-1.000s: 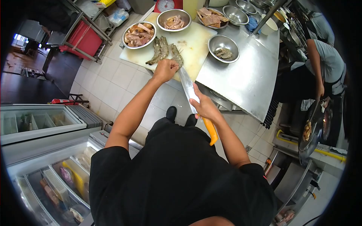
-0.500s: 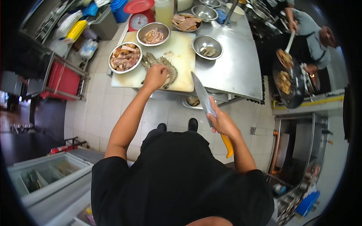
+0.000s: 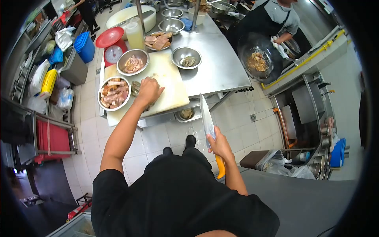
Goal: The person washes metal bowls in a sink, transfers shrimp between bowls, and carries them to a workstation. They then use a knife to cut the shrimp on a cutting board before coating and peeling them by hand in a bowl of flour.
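My left hand [image 3: 149,91] is bent over raw grey shrimps [image 3: 135,87] on a pale cutting board [image 3: 170,81]. Its fingers are curled on the shrimps, hiding most of the pile; some shrimp shows beside the hand and under the wrist. In my right hand [image 3: 220,145] is a large kitchen knife [image 3: 206,116] with a yellow handle, its blade pointing up and away just off the board's right side. A steel bowl of raw meat pieces [image 3: 114,93] stands left of my left hand, and a bowl of pale meat strips [image 3: 133,63] sits behind it.
Right of the board, a bowl with a few shrimps [image 3: 187,58] stands on the steel table [image 3: 221,71]. A red scale [image 3: 113,51] and a tray of sliced meat [image 3: 158,40] are farther back. A co-worker holds a wok of food [image 3: 258,59] on the right.
The view has turned right. My left hand has swung over the shrimps, covering more of them and bunching them leftward. The knife stays in my right hand. The co-worker's ladle has left the wok.
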Available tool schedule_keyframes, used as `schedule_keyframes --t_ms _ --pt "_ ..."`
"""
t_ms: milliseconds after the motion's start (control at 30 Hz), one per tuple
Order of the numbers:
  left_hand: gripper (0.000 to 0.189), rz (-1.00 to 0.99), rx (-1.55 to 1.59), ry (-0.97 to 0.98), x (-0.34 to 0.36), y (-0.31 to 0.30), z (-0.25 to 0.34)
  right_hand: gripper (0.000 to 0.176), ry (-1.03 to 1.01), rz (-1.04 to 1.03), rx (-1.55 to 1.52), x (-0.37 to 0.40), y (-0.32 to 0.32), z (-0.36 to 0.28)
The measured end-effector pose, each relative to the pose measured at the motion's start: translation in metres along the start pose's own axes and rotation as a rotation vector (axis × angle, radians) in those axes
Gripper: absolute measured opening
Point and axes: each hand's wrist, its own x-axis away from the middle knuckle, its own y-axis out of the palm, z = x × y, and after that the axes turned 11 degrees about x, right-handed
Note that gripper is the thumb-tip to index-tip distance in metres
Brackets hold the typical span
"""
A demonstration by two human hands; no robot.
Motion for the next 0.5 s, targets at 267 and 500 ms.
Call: schedule_keyframes --t_ms 267,500 --pt "0.022 0.14 0.377 -0.046 -0.095 0.007 0.009 0.048 0.012 0.044 -0.058 0.003 -0.002 0.008" --pt "0.027 -0.1 0.364 -0.198 -0.179 0.026 0.03 0.05 0.009 0.023 -0.082 0.001 -0.011 0.028"
